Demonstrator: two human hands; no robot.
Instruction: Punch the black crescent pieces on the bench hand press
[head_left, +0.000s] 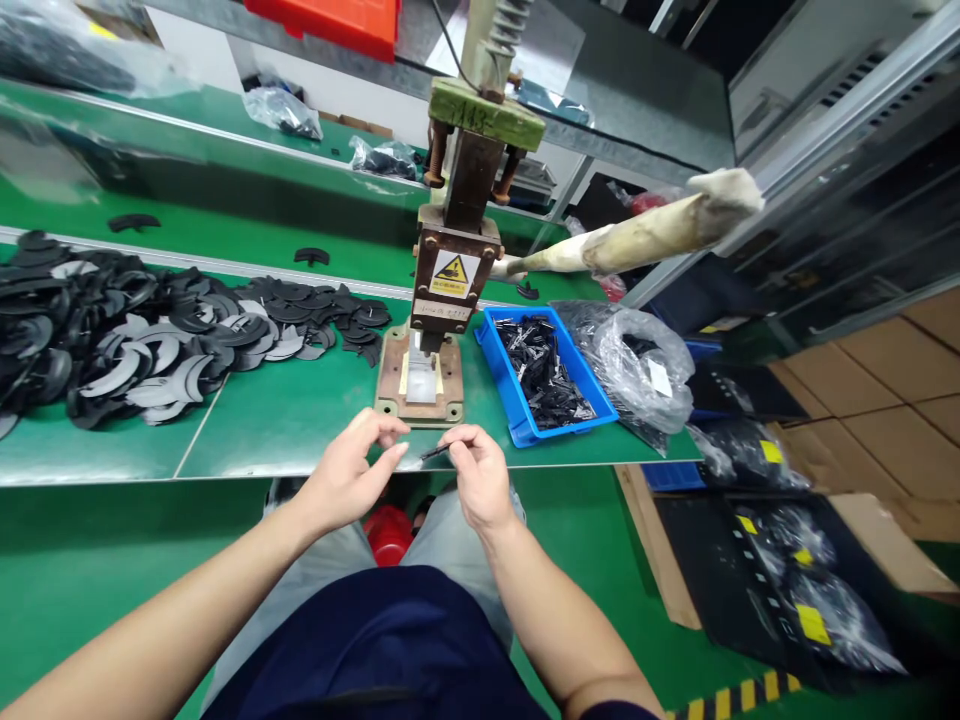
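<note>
My right hand [478,472] pinches a small, thin black part [435,452] at the bench's front edge. Facing it, my left hand [362,465] has thumb and fingers apart, with nothing visible between them. Just beyond both hands stands a hand press [457,265] with a yellow warning label. Its base plate [388,375] carries a pale metal fixture [421,383] under the ram. To the right of the press, a blue bin [512,402] contains many small black parts [546,375]. The kind of part in my right hand is too small to make out.
Curved black pieces [161,340] are heaped on the left of the green bench [255,430]. The press's long wrapped lever [637,238] sticks out to the right. A clear plastic bag [645,365] lies beside the bin. Cardboard boxes [862,390] and bagged goods stand at the right.
</note>
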